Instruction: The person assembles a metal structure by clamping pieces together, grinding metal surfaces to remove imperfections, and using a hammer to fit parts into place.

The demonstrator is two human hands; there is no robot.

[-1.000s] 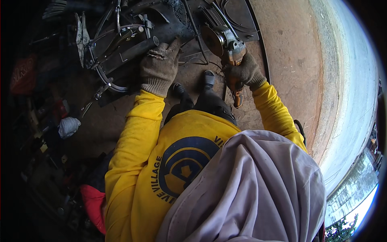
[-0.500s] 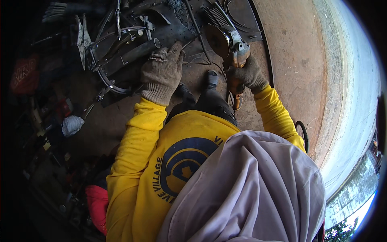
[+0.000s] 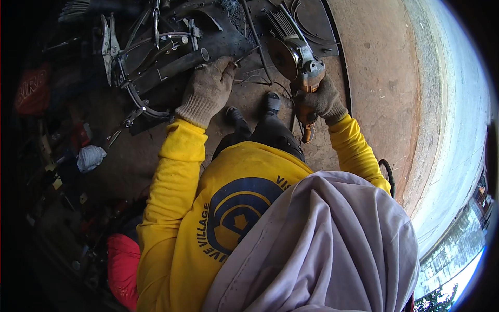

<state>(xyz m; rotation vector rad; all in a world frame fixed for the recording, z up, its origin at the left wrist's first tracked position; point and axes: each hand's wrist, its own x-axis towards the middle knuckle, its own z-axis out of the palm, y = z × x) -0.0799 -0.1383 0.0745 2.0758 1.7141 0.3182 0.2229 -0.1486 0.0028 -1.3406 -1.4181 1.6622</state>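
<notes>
My right hand [image 3: 323, 98], in a brown knitted glove, grips an orange and grey angle grinder [image 3: 310, 77] by its body. The grinder's round disc [image 3: 283, 58] faces left, toward my other hand, and is apart from it. My left hand [image 3: 209, 87], gloved the same way, is closed round a thin dark metal rod [image 3: 248, 54], whose end sticks out to the upper right past the thumb. Just left of that hand lies a dark metal tube [image 3: 179, 63] with an open round end. The palm and most of the fingers of the left hand are hidden.
Locking pliers [image 3: 109, 48] and a curved metal frame [image 3: 136, 99] sit at the upper left. A long bar [image 3: 255, 39] slants between my hands. A thin cable [image 3: 283, 88] runs by the grinder. My feet [image 3: 273, 102] stand on the brown floor [image 3: 382, 78]. A white bundle [image 3: 91, 158] lies left.
My left hand has shifted slightly left and turned, so the torn knuckle of its glove shows less. The grinder in my right hand has moved a little to the right.
</notes>
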